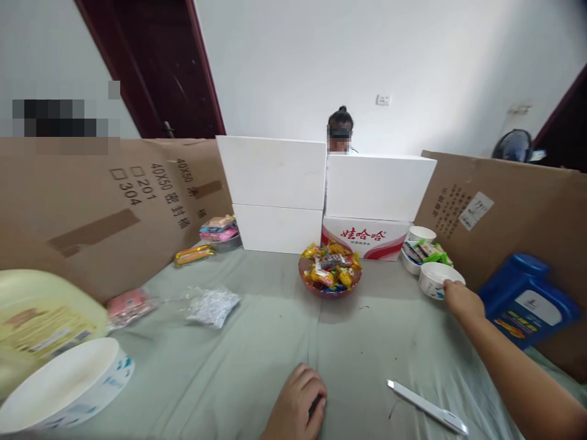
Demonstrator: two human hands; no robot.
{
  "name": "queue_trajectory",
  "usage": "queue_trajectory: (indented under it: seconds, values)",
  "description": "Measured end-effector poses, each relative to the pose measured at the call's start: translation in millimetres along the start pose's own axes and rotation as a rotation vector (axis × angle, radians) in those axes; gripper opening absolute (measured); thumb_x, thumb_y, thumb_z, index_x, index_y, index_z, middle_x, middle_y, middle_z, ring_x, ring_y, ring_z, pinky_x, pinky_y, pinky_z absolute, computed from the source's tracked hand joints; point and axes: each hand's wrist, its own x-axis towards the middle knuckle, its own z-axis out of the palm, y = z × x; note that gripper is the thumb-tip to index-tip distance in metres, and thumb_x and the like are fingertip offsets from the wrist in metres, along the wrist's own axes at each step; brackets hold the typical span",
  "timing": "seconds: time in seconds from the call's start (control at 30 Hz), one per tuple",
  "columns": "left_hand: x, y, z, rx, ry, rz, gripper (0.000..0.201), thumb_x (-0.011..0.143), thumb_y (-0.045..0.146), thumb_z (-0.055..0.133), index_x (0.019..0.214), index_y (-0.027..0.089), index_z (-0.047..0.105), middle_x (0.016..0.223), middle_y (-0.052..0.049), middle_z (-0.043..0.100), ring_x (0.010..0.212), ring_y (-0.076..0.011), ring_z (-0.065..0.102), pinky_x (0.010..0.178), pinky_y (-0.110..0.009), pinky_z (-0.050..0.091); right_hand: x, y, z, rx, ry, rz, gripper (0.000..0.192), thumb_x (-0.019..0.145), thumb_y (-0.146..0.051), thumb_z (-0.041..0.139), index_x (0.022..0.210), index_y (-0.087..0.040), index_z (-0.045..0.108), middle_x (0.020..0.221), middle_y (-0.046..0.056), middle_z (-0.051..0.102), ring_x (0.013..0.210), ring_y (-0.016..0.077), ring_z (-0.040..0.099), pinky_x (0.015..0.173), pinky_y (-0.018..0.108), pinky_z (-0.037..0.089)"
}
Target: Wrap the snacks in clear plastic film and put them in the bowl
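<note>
Reaching across the green cloth [257, 354], the right hand [461, 299] grips the rim of a white paper bowl [435, 278] at the table's right (beside a candy dish [330, 273]), while the left hand [296, 406] rests curled near a white pen [428, 408].

Candy bowl [329, 273], white pen [428, 408], blue jug [527, 299]

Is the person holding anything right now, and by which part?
The right hand grips the near rim of a small white paper bowl. The left hand rests curled on the cloth; something dark shows under its fingers, unclear what.
</note>
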Motion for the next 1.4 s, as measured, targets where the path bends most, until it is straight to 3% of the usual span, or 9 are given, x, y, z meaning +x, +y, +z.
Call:
queue_trajectory:
  seconds: [0.43, 0.6, 0.73, 0.83, 0.93, 1.0, 1.13, 1.27, 1.4]
  values:
    - [-3, 2, 7.7, 0.004, 0.022, -0.096, 0.014, 0.070, 0.006, 0.050, 0.077, 0.017, 0.053, 0.079, -0.004, 0.058, 0.081, -0.0193, 0.049, 0.074, -0.033, 0.041, 54, -7, 2, 0.175, 0.053, 0.051, 0.039, 0.085, -0.013, 0.042, 0.119, -0.008, 0.062, 0.116, 0.027, 0.060, 0.099, 0.0288, 0.062, 0.068, 0.034, 0.040]
    - [-2, 2, 6.8, -0.027, 0.020, -0.101, 0.013, 0.070, 0.006, 0.051, 0.076, 0.017, 0.053, 0.079, -0.004, 0.059, 0.081, -0.0187, 0.050, 0.075, -0.032, 0.041, 56, -26, 6, 0.287, 0.195, -0.009, 0.049, 0.089, -0.022, 0.044, 0.132, 0.000, 0.049, 0.138, 0.036, 0.037, 0.113, 0.0321, 0.056, 0.077, 0.037, 0.042]
    - [-1, 3, 4.8, -0.027, 0.004, -0.126, 0.012, 0.072, 0.006, 0.051, 0.077, 0.017, 0.054, 0.080, -0.004, 0.059, 0.081, -0.0191, 0.050, 0.076, -0.033, 0.041, 32, -58, -5, 0.350, 0.357, -0.079, 0.050, 0.088, -0.022, 0.041, 0.133, -0.001, 0.046, 0.141, 0.035, 0.033, 0.120, 0.0360, 0.050, 0.087, 0.045, 0.041]
    - [-1, 4, 4.1, -0.025, -0.008, -0.140, 0.013, 0.073, 0.006, 0.050, 0.077, 0.017, 0.055, 0.081, -0.004, 0.059, 0.083, -0.0198, 0.050, 0.077, -0.034, 0.041, -5, -101, -15, 0.385, 0.423, -0.261, 0.042, 0.090, -0.023, 0.038, 0.128, -0.008, 0.049, 0.130, 0.024, 0.048, 0.115, 0.0285, 0.052, 0.093, 0.042, 0.042]
    - [0, 6, 2.5, -0.033, -0.014, -0.145, 0.013, 0.075, 0.006, 0.049, 0.077, 0.017, 0.055, 0.081, -0.004, 0.059, 0.084, -0.0203, 0.050, 0.077, -0.033, 0.041, -53, -155, -17, 0.391, 0.345, -0.550, 0.031, 0.093, -0.035, 0.043, 0.117, -0.022, 0.057, 0.120, 0.009, 0.058, 0.089, 0.0161, 0.061, 0.085, 0.028, 0.047]
    - [0, 8, 0.8, -0.040, -0.022, -0.150, 0.013, 0.076, 0.005, 0.048, 0.077, 0.017, 0.054, 0.081, -0.005, 0.059, 0.084, -0.0205, 0.051, 0.076, -0.033, 0.042, -82, -191, -15, 0.374, 0.281, -0.694, 0.029, 0.090, -0.042, 0.051, 0.114, -0.028, 0.059, 0.118, 0.003, 0.060, 0.087, 0.0143, 0.062, 0.078, 0.024, 0.048]
    - [1, 10, -1.7, -0.040, -0.036, -0.155, 0.012, 0.079, 0.006, 0.048, 0.077, 0.017, 0.053, 0.081, -0.005, 0.058, 0.084, -0.0208, 0.052, 0.075, -0.033, 0.042, -111, -240, -14, 0.329, 0.233, -0.700, 0.034, 0.089, -0.039, 0.055, 0.120, -0.026, 0.057, 0.117, 0.007, 0.060, 0.083, 0.0171, 0.064, 0.068, 0.026, 0.046]
    - [0, 7, -0.9, -0.045, -0.035, -0.137, 0.012, 0.080, 0.008, 0.048, 0.077, 0.018, 0.053, 0.081, -0.005, 0.059, 0.083, -0.0211, 0.053, 0.074, -0.033, 0.043, -112, -241, -15, 0.291, 0.236, -0.601, 0.019, 0.094, -0.032, 0.048, 0.104, -0.021, 0.061, 0.106, 0.008, 0.063, 0.080, 0.0174, 0.064, 0.066, 0.026, 0.044]
    - [-1, 6, -0.6, -0.036, -0.030, -0.122, 0.012, 0.082, 0.009, 0.047, 0.078, 0.018, 0.054, 0.081, -0.006, 0.059, 0.083, -0.0214, 0.053, 0.074, -0.034, 0.044, -114, -203, -10, 0.259, 0.249, -0.557, 0.017, 0.095, -0.031, 0.047, 0.096, -0.021, 0.061, 0.101, 0.006, 0.063, 0.089, 0.0177, 0.063, 0.071, 0.025, 0.043]
